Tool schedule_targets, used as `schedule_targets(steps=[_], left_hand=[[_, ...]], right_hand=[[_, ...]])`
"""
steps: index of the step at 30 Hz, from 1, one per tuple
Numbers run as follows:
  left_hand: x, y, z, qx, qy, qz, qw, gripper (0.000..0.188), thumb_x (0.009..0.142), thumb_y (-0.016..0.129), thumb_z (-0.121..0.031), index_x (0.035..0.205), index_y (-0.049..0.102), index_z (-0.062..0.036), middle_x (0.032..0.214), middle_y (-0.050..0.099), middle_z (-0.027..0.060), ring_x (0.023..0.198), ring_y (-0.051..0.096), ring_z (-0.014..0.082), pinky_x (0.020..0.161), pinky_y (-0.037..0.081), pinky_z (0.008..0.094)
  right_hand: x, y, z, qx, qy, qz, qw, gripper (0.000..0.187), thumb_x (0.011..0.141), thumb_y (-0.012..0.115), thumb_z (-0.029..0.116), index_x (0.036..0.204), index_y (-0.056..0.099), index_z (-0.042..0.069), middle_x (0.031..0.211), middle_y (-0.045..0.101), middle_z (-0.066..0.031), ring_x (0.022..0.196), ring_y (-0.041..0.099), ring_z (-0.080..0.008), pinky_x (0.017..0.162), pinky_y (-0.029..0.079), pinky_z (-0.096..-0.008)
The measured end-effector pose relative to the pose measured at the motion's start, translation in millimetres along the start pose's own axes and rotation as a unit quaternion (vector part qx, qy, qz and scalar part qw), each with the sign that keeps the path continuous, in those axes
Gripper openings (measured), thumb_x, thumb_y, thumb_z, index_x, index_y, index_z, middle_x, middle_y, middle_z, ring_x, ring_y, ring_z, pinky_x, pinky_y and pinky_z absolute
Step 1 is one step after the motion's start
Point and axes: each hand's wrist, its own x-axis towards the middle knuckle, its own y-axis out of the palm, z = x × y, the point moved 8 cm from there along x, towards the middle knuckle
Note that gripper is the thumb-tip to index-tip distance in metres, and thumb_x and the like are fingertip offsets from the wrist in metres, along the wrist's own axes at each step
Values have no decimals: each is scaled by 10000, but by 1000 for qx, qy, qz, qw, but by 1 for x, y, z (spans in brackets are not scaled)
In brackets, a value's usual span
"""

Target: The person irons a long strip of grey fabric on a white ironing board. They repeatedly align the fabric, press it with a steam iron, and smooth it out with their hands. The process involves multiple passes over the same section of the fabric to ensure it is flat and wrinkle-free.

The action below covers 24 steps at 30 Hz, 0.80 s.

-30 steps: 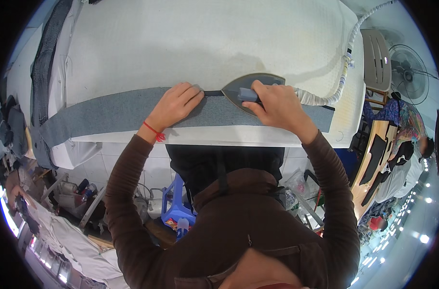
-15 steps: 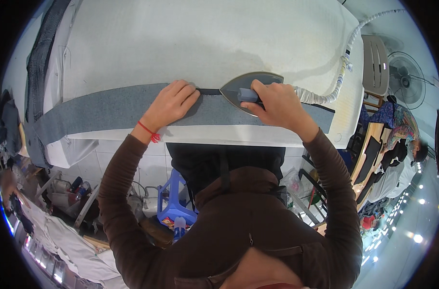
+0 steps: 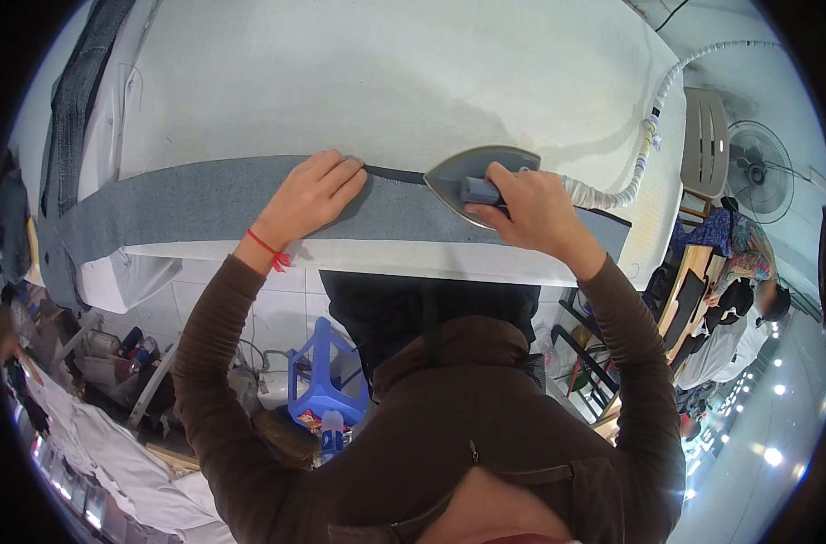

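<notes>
A long strip of grey-blue denim fabric (image 3: 195,204) lies along the near edge of the white padded ironing table (image 3: 340,91). Its far edge shows a narrow dark folded band (image 3: 397,175). My left hand (image 3: 315,195), with a red string bracelet at the wrist, has its fingers curled together on that far edge, pinching the fabric. To its right, my right hand (image 3: 535,208) wraps round the handle of an iron (image 3: 458,172). The iron rests over the strip's far edge, tip pointing left; its sole is hidden.
A white-wrapped hose (image 3: 603,197) runs from the iron's rear up the table's right side. More dark denim (image 3: 73,118) hangs over the left edge. Below stand a blue plastic stool (image 3: 327,372) and a bottle (image 3: 331,433). A fan (image 3: 759,168) and another person (image 3: 748,263) are at right.
The gap between my left fingers and the iron's tip has widened slightly, showing more of the dark folded band. The whole view has shifted a little. Both hands keep their holds.
</notes>
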Motion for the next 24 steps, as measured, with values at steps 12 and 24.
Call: schedule_targets(steps=[12,24], left_hand=[[-9,-13,2,2,-35,-11,999,377,867,796,-64,1237,776,4,1319,763,124,1165,729,306,986,640,440],[-9,-12,12,76,-146,-8,986,399,950,779,-7,1345,751,-52,1349,761,116,1298,719,359,1109,563,495]], right_hand=[[-11,-9,-56,-19,32,-73,997,536,1075,778,589,1116,651,70,713,696,-208,730,752,-476,671,579,-557],[-127,-136,-268,87,175,-621,759,357,1006,946,323,1154,824,22,1070,841,-122,965,781,-218,892,611,-376]])
